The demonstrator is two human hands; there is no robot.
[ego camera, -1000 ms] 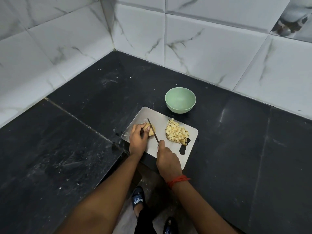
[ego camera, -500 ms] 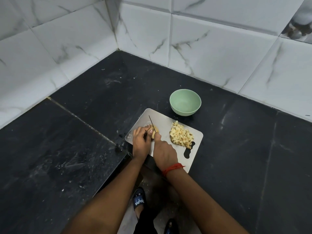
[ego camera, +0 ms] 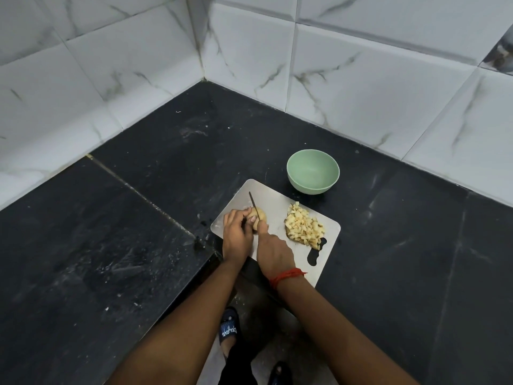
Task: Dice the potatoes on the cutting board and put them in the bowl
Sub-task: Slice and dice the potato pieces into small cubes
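- Left hand [ego camera: 237, 236]: fingers [ego camera: 235, 215] curled narrow over the left side of the potato [ego camera: 259, 215], tips pressing it down on the board [ego camera: 277, 201].
- Right hand [ego camera: 274, 251]: fingers closed round the knife [ego camera: 253, 203] handle, which the hand hides. One finger [ego camera: 262, 227] lies forward along the top, next to the potato.
- Knife: thin, dark, straight blade, edge down in the potato, tip pointing to the far left.
- Potato: rounded, tan, partly cut piece at the left-centre of the board, half covered by the left fingers.
- Diced pieces [ego camera: 304, 227]: heap of small, pale yellow cubes on the right half of the board, well apart from the potato.
- Board: flat, smooth, light grey rectangle with rounded corners. A dark, irregular handle slot [ego camera: 315, 254] sits at its near-right end, touching the heap.
- Bowl [ego camera: 312, 187]: round, smooth, pale green. It stands on the worktop [ego camera: 402, 245] just beyond the far-right edge of the board. No pieces show inside.
- Worktop: black stone, matt, dusted with pale specks.
- Walls [ego camera: 361, 87]: glossy white tiles with grey veining.
- Red thread [ego camera: 287, 275] is tied round the right wrist.
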